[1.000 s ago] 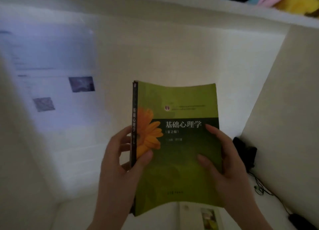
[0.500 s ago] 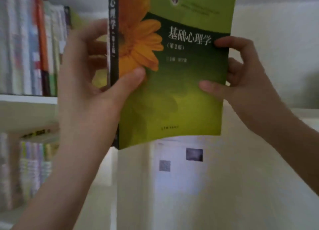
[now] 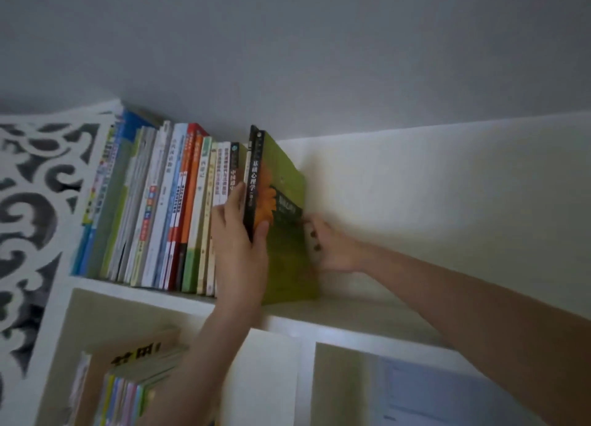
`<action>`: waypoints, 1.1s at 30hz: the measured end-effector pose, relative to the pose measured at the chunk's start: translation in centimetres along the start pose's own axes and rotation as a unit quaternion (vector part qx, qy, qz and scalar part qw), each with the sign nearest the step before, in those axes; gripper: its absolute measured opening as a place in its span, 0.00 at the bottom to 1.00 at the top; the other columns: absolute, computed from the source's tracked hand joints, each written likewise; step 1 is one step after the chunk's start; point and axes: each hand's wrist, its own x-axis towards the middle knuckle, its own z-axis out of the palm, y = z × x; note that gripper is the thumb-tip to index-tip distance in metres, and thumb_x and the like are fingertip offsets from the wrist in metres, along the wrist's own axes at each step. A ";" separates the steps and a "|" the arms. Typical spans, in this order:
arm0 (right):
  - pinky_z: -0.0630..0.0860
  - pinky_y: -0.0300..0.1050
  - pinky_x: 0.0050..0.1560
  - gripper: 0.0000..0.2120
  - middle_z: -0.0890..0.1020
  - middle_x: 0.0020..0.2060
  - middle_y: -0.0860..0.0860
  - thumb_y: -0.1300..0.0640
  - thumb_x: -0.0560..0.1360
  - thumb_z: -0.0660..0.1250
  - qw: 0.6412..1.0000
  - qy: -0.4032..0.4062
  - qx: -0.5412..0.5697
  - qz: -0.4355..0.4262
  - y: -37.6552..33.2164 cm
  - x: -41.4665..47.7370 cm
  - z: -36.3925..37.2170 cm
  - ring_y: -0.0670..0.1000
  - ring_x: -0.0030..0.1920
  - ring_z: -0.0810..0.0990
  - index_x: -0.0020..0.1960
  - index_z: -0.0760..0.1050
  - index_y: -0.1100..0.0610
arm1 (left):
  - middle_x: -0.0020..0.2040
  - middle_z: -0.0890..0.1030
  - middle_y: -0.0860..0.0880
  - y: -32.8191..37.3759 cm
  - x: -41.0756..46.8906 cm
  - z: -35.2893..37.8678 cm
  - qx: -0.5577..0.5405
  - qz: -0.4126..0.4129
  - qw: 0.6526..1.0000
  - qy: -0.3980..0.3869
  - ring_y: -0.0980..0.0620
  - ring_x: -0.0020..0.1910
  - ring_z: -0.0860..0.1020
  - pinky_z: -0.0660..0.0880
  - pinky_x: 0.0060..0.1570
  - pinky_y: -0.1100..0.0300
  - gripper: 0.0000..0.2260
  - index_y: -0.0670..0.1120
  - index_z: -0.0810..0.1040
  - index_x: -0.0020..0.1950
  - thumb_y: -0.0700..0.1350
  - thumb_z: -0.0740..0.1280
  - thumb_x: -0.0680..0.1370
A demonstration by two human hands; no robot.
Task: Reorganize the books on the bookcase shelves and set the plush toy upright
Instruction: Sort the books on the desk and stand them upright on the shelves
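Observation:
The green book (image 3: pixel 284 233) with an orange flower on its cover stands upright on the top shelf (image 3: pixel 351 316), at the right end of a row of upright books (image 3: pixel 166 214). My left hand (image 3: pixel 238 249) grips its black spine, thumb on the cover and fingers between it and the neighbouring book. My right hand (image 3: pixel 329 246) holds the book's far edge with curled fingers, close to the shelf's back wall. No plush toy is in view.
A white cut-out side panel (image 3: pixel 41 201) bounds the shelf on the left. To the right of the green book the shelf runs on bare. Below left, a compartment holds more books (image 3: pixel 128 381); below right is another opening (image 3: pixel 399 390).
Both hands have carried the green book up and leftward from in front of me onto the top shelf, turning it spine-out beside the book row. My view has swung upward.

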 end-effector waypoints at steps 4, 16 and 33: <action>0.63 0.26 0.47 0.53 0.60 0.70 0.57 0.64 0.65 0.78 0.998 -0.039 -0.048 -0.020 0.5 1.0 1.5 0.55 0.64 0.69 0.76 0.44 0.57 | 0.70 0.61 0.39 -1.1 0.5 1.2 0.127 0.060 0.989 0.041 0.44 0.70 0.60 0.58 0.70 0.50 0.29 0.43 0.59 0.75 0.35 0.66 0.76; 0.68 0.35 0.54 0.51 0.64 0.68 0.62 0.58 0.70 0.75 0.997 -0.048 -0.051 0.035 0.7 0.5 1.7 0.55 0.61 0.68 0.78 0.42 0.53 | 0.77 0.39 0.42 -2.8 1.3 0.9 0.268 0.067 0.958 -0.077 0.43 0.76 0.39 0.44 0.74 0.42 0.40 0.44 0.35 0.76 0.41 0.64 0.78; 0.76 0.41 0.52 0.32 0.73 0.59 0.62 0.66 0.72 0.71 0.996 -0.069 0.001 0.055 -2.8 -4.3 1.5 0.61 0.59 0.75 0.71 0.59 0.64 | 0.76 0.34 0.41 -0.7 0.5 0.9 0.238 0.038 0.966 -0.088 0.44 0.75 0.34 0.36 0.71 0.43 0.44 0.44 0.38 0.77 0.47 0.68 0.75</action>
